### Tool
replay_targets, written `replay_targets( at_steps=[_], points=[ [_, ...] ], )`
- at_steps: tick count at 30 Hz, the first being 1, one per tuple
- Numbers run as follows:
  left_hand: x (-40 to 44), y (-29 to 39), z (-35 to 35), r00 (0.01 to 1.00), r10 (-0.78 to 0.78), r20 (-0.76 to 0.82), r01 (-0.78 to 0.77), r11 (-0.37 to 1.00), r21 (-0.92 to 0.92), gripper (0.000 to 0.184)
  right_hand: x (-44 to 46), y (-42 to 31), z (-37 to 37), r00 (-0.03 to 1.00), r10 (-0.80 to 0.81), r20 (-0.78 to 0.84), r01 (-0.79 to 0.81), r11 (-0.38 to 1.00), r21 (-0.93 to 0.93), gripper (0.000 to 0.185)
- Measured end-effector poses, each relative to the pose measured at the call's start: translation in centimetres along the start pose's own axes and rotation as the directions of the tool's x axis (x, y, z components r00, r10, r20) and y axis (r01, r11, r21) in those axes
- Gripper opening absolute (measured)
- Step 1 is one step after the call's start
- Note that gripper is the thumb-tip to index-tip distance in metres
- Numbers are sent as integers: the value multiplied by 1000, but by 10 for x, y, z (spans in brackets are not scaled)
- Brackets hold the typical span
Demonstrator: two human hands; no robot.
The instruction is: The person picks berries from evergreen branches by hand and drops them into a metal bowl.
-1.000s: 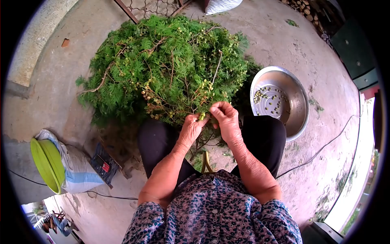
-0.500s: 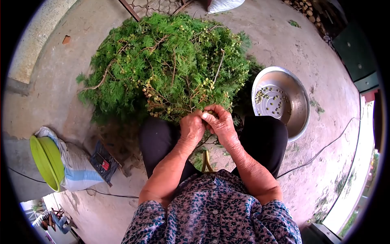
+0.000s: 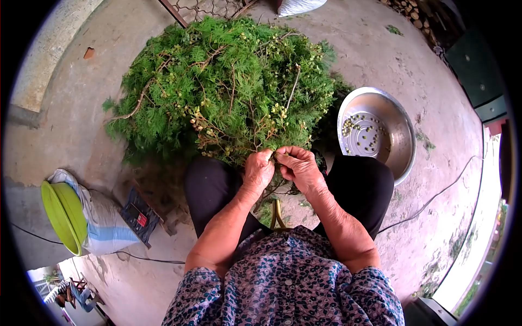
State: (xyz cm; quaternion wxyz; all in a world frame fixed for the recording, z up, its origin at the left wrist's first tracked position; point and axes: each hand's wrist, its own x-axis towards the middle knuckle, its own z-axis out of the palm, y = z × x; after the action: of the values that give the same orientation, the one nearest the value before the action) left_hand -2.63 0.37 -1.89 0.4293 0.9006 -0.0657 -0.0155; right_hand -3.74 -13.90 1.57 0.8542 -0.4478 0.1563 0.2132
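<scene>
Branches (image 3: 217,92): we saw them heaped just beyond both grips.
Left grip (image 3: 258,169): curled closed on a green sprig (image 3: 274,154).
Right grip (image 3: 302,168): pinched together; contents hidden from us.

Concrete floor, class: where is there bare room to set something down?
Mostly bare: between metal basin and firewood; between branch pile and green tub. Crowded: the pile's near edge, where the left hand and right hand meet.

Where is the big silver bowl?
In the head view, the silver bowl sits on the ground to the right, beside the leafy branches and the person's right knee.
</scene>
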Motion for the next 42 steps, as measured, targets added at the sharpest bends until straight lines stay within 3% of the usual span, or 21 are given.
replay_targets(
  at_steps=[1,3,4,11,13,14,15,17,19,20,21,23,27,30,34,36,37,38,39,41,42],
  points=[
    [0,2,-1,1000,14,6,-14,999,31,4,-2,1,1,1000,1,0,-1,1000,-1,12],
    [-2,6,-2,995,95,5,-95,983,155,7,-6,1,4,980,-197,-12,169,869,-466,15],
    [-3,9,-3,984,175,16,-172,945,278,11,-6,2,3,970,-241,1,209,837,-506,17],
    [-7,6,1,985,164,51,-172,948,269,7,-8,-3,-2,978,-206,-20,167,843,-511,14],
    [-4,2,-2,984,158,84,-175,944,280,12,-7,-11,-7,999,-24,39,31,983,-182,10],
    [-1,-3,0,996,84,44,-81,995,-61,13,-7,-13,-5,999,16,46,-19,998,59,8],
    [2,-5,0,999,-1,32,14,917,-398,15,-7,-18,-5,999,17,47,-20,998,60,8],
    [6,-11,-3,997,72,-30,-76,981,-180,13,-11,-33,-7,999,-33,-40,37,995,97,8],
    [3,-2,-14,994,-99,37,106,940,-325,17,2,-45,-28,974,-107,-199,148,968,204,8],
    [1,4,-19,962,-257,97,268,805,-529,17,8,-48,-47,963,-106,-247,167,956,241,7],
    [2,2,-19,928,-366,76,344,758,-554,19,13,-51,-65,949,-104,-297,189,943,275,6],
    [7,-2,-22,933,-360,11,209,517,-830,19,29,-51,-101,857,-74,-510,301,874,381,6],
    [13,-16,-25,866,-500,31,178,250,-952,21,38,-63,-148,652,-173,-738,623,677,391,23],
    [14,-9,-27,896,-443,7,148,284,-947,32,38,-63,-170,564,-208,-799,642,719,265,42],
    [15,1,-29,886,-463,10,135,236,-962,33,29,-49,-147,620,-213,-755,581,771,260,39],
    [16,-1,-27,895,-447,10,139,258,-956,22,22,-36,-107,822,-344,-454,430,898,99,21],
    [16,2,-27,894,-448,10,140,258,-956,22,38,-8,-122,954,-232,-188,279,919,279,17],
    [16,10,-27,902,-432,24,141,242,-960,25,23,-15,-67,930,-216,-298,111,937,-332,17],
    [16,16,-26,909,-415,38,143,226,-964,29,5,-19,-30,980,-106,-168,-11,815,-580,20],
    [15,21,-21,924,-381,33,133,240,-962,26,20,21,-20,999,42,-2,-28,639,-769,24],
    [14,25,-20,928,-372,39,132,228,-965,26,37,57,-30,997,74,9,-43,670,-741,25]
  ],
)
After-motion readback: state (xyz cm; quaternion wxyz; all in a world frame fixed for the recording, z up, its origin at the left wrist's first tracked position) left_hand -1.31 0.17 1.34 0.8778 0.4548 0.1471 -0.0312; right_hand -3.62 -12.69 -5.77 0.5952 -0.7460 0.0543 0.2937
